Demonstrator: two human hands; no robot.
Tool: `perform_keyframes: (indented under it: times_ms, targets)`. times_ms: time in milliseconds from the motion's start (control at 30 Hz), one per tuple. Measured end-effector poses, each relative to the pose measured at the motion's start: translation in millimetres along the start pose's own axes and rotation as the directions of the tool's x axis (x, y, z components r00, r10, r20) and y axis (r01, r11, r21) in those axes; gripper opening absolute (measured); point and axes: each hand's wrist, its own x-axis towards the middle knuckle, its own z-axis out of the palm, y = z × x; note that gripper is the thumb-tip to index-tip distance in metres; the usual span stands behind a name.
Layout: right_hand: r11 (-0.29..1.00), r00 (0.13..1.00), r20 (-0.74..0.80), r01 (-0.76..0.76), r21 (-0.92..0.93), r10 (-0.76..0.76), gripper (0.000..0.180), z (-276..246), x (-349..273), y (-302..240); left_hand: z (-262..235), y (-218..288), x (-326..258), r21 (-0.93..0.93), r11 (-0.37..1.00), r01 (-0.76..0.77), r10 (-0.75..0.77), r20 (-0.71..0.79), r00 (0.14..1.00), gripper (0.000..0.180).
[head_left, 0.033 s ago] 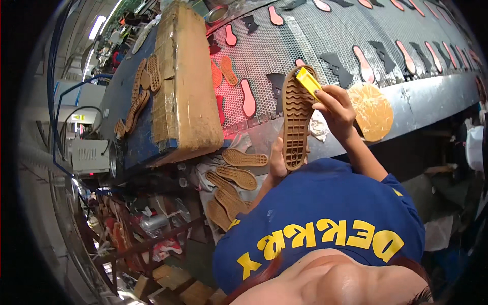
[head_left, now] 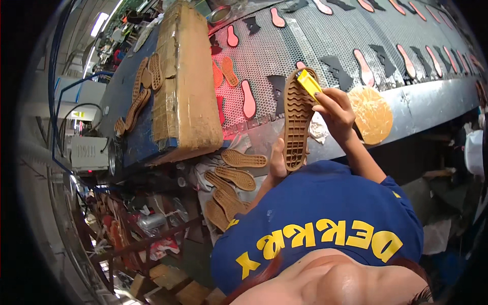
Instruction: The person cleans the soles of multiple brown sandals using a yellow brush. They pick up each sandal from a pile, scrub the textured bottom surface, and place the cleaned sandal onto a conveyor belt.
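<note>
Holding the brown sole (head_left: pixel 296 124) by its near end in our left hand (head_left: pixel 277 161), partly hidden behind it, we pinch a yellow tool (head_left: pixel 310 86) in our right hand (head_left: pixel 336 109) over the far end; whether it touches, we cannot tell. The sole is in front of our chest (head_left: pixel 325 198), tread facing us, near the mesh belt (head_left: pixel 269 53). To our left more soles (head_left: pixel 244 158) lie beside a box (head_left: pixel 193 101), to our right a tan disc (head_left: pixel 372 114)

A brown shoe sole (head_left: pixel 295 122) points away, grooved tread facing the camera, a yellow tool (head_left: pixel 309 85) slanting over its far end.
</note>
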Motion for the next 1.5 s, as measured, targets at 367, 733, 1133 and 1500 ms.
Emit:
perform_keyframes:
  times_ms: [367,733,1133,1500]
  targets:
    - [0.996,0.987,0.155,0.03,0.09,-0.043,0.027,-9,-3,7,2,8,5,0.213,0.976,-0.037,0.042,-0.019,0.999,0.074]
    - [0.961,0.915,0.382,0.018,0.277,-0.128,0.026,-20,-9,-7,-2,14,8,-0.153,0.987,0.042,-0.049,-0.043,0.998,0.078]
    - [0.91,0.864,0.461,-0.011,0.415,-0.2,0.028,-25,-36,-37,-26,7,15,-0.298,0.955,0.007,-0.044,-0.118,0.992,0.085]
    - [0.978,0.974,0.221,-0.097,0.183,0.055,0.021,-7,-6,-6,-5,17,-1,-0.203,0.977,0.07,-0.081,-0.047,0.996,0.089]
